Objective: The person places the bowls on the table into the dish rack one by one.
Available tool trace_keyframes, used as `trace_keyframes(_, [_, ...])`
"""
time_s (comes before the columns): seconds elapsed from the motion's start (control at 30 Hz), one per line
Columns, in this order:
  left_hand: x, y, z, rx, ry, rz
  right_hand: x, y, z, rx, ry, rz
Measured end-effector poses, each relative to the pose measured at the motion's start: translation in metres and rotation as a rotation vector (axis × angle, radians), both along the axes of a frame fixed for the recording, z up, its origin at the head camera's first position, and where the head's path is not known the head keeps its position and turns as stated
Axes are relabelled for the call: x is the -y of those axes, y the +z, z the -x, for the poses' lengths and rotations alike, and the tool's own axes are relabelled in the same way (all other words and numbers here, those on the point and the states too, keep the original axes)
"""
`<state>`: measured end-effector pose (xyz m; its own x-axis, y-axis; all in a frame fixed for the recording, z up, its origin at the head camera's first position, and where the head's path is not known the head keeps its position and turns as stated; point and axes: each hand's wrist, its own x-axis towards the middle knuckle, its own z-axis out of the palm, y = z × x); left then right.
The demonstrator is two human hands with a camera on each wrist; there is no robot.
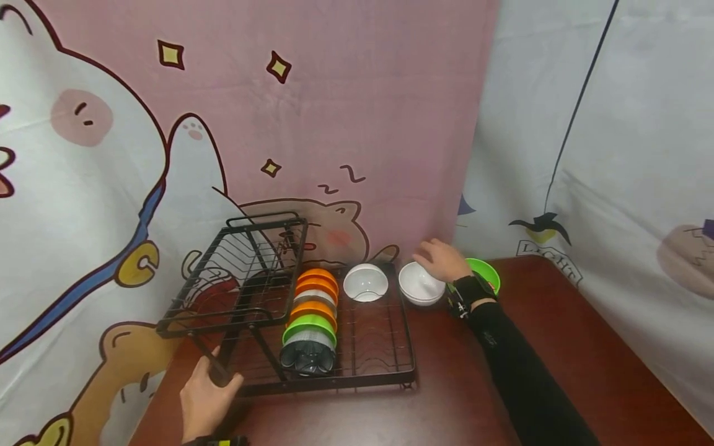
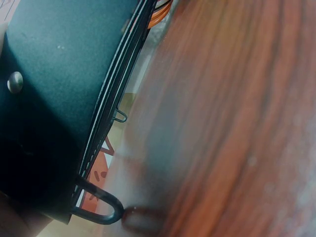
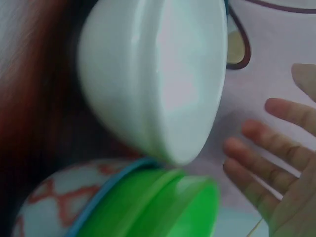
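My left hand (image 1: 205,396) grips a side post of the black two-tier dish rack (image 1: 357,379) at its lower front left. In the left wrist view the rack's dark side panel (image 2: 64,79) fills the left part. My right hand (image 1: 443,263) hovers over a stack of white bowls (image 1: 419,288) beside the rack, its fingers spread and holding nothing. In the right wrist view the fingers stand apart from the rim of the white bowls (image 3: 148,74). Green bowls (image 3: 192,207), nested in a patterned blue-rimmed bowl (image 3: 64,192), sit close by.
Orange, green and clear bowls (image 1: 312,310) stand in a row on the rack's lower tier, a dark translucent one (image 1: 308,358) in front. A white bowl (image 1: 365,285) leans at the rack's back right. Printed cloth (image 1: 362,124) hangs behind the brown table (image 1: 357,415).
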<state>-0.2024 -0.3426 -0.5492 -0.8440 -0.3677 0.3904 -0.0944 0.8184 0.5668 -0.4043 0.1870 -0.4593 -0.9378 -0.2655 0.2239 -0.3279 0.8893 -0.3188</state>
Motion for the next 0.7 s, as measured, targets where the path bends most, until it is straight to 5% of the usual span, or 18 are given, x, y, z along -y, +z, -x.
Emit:
trace_keyframes(0.4, [0.004, -0.004, -0.001, 0.030, -0.003, 0.001, -0.013, -0.016, -0.003, 0.074, -0.080, -0.148])
trace_keyframes(0.7, [0.001, -0.001, 0.001, -0.007, -0.004, 0.005, -0.012, -0.021, 0.004, 0.040, -0.140, -0.075])
